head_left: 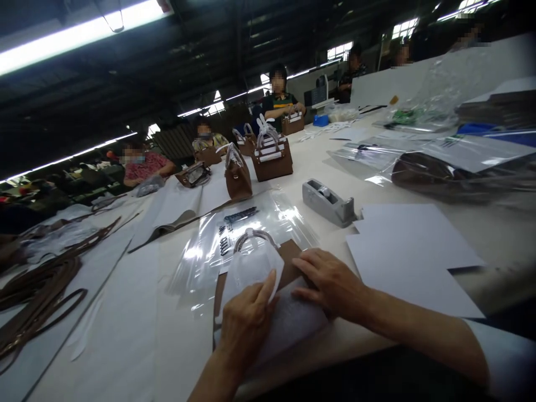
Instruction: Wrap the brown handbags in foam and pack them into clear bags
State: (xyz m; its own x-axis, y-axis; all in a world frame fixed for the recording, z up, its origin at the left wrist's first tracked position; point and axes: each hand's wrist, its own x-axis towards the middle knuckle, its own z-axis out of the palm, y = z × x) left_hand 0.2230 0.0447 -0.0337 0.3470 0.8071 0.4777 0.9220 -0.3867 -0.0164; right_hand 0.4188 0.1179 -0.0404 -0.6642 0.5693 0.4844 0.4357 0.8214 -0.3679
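Resting my left hand (247, 318) and right hand (330, 282) apart, palms down on the white wrapping (251, 265) over what seemed a brown bag (293, 257) at the worktop's (138, 324) near edge, I judged even pressure best.

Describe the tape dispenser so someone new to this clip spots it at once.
On the long white table, look just beyond the person's right hand, left of the blank white sheets. The tape dispenser sits there: the only grey, wedge-shaped block, unlike the brown handbags farther back.
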